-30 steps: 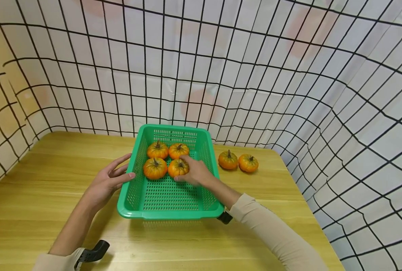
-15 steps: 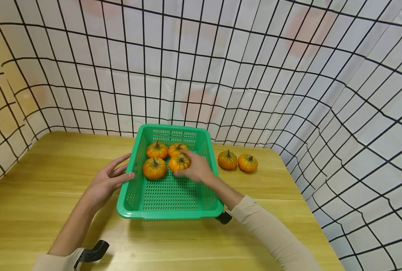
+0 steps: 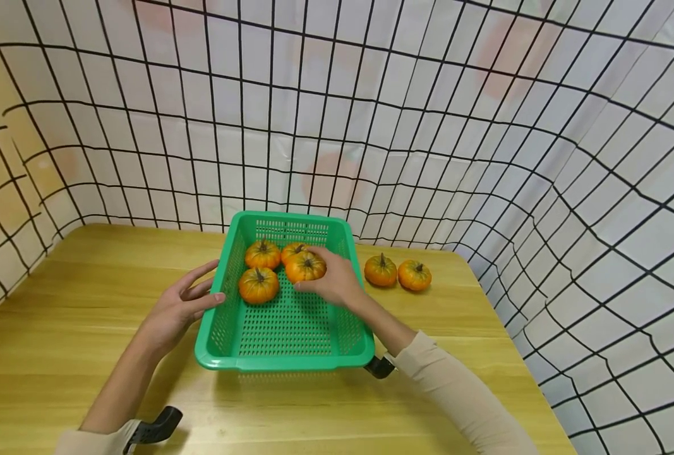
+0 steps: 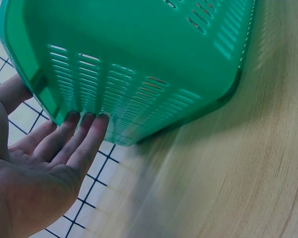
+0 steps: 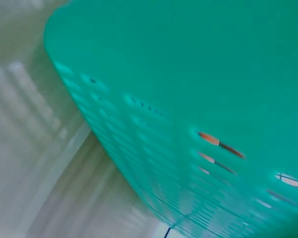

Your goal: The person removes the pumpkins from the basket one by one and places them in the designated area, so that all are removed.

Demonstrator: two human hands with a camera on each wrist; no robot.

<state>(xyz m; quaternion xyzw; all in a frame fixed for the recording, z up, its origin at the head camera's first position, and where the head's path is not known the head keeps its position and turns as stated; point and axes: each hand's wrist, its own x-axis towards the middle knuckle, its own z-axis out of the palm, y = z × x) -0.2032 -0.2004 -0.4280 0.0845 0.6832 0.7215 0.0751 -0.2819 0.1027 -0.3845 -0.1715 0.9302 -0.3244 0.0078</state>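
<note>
My right hand grips a small orange pumpkin inside the green plastic basket, thumb on its near side and fingers on the far side. That pumpkin partly hides another pumpkin behind it. Two more, a back-left pumpkin and a front-left pumpkin, sit on the basket floor. At the basket's left side my left hand holds the rim, thumb over it. In the left wrist view the fingertips touch the slotted outer wall. The right wrist view shows only the basket's outside, its hand hidden.
To the right of the basket, two pumpkins, a left one and a right one, stand side by side on the wooden table. A black wire grid backed with pale sheeting encloses the table's back and sides.
My right hand has drawn its pumpkin up and to the right, away from the front-left pumpkin and partly over the one behind. The left hand and the basket stay in place.
</note>
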